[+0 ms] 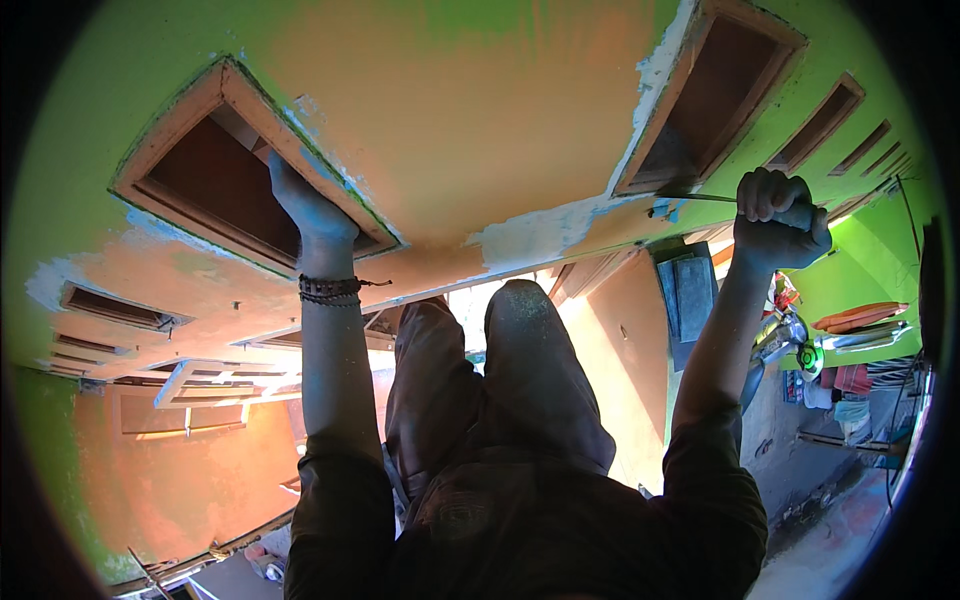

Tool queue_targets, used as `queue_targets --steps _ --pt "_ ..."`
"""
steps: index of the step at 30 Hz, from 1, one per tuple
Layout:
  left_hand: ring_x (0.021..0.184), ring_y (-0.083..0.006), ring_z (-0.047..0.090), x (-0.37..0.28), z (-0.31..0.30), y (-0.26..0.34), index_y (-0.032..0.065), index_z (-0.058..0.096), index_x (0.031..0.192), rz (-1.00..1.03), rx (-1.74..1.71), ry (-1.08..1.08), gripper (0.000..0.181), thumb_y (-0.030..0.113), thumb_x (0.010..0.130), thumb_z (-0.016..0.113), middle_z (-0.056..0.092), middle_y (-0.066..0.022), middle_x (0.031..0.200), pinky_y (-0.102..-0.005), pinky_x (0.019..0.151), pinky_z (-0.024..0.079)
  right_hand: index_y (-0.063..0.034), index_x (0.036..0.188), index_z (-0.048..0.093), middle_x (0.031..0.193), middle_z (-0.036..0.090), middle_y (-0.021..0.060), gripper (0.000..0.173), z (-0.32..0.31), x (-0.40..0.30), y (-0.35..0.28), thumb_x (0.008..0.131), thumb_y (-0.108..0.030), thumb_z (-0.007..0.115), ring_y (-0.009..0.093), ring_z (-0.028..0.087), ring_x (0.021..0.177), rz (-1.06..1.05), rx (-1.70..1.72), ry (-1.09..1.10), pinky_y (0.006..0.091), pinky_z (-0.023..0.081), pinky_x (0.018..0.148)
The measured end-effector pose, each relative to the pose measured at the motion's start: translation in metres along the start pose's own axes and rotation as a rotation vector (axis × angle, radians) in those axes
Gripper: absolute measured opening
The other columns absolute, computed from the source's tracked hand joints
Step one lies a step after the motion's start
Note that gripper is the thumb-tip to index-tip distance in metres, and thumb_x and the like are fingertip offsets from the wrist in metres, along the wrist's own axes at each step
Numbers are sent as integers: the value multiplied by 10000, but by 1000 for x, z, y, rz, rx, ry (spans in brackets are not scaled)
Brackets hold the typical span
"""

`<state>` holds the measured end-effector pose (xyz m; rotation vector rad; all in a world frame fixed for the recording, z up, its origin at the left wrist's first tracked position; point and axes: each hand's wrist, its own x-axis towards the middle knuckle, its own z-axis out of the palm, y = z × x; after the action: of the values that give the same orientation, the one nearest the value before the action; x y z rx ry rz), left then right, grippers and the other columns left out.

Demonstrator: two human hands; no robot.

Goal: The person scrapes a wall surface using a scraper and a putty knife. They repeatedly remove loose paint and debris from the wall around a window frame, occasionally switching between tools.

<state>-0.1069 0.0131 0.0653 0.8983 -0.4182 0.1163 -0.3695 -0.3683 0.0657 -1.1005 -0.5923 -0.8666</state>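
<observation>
My left hand (311, 199), with a braided bracelet at its wrist, reaches into a wooden-framed wall opening (166, 157). It lies against the inner side of the frame, and its fingers are mostly hidden, so their grip cannot be told. My right hand (780, 217) is closed around the handle of a thin-shafted tool (701, 197). The shaft points left along the wall, its end near the lower corner of a second framed opening (705, 97). Orange and green paint covers the wall (465, 127), with pale bluish patches beside both frames.
Smaller vent slots (817, 124) continue at the right, and others (124, 307) at the left. My bent knees (525, 315) are below the wall's edge. A white-lit slatted frame (225, 382) shows at lower left. A motorcycle (784, 337) and hanging cloths (851, 379) are at the right.
</observation>
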Motion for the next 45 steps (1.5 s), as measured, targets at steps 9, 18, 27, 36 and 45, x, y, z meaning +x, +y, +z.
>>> queue_targets --steps 9,18,27,36,45 --pt "1087 -217 573 5 -6 -2 50 469 1258 124 277 -94 406 329 1017 301 549 -99 1154 -373 899 514 -2 817 608 646 452 91 519 -20 -3 0 878 -465 379 204 356 577 112 -14 -88 353 283 563" --pt "1059 -210 584 19 -23 -11 34 469 1241 170 250 -92 367 291 1017 335 557 -102 1131 -371 885 518 10 828 625 627 510 150 483 -11 -7 4 889 -401 380 245 426 571 215 3 68 371 343 569" --pt "1194 -303 528 31 -83 -4 6 396 1384 88 189 -454 478 293 1012 312 477 -179 1338 -481 997 483 -19 857 575 694 413 93 542 -11 2 -27 952 -467 285 206 353 581 87 -113 -125 341 301 568" --pt "1246 -338 496 11 -31 3 14 386 1418 166 728 84 575 391 993 295 431 -191 1414 -485 1055 434 -21 618 521 482 444 115 572 14 23 7 951 -455 355 200 368 377 -48 -96 85 306 288 363" --pt "1274 -336 466 5 -21 -2 25 400 1413 202 654 104 608 438 979 296 432 -172 1422 -480 1090 387 8 673 553 508 470 129 584 40 13 -7 973 -446 339 193 349 395 79 346 265 324 287 389"
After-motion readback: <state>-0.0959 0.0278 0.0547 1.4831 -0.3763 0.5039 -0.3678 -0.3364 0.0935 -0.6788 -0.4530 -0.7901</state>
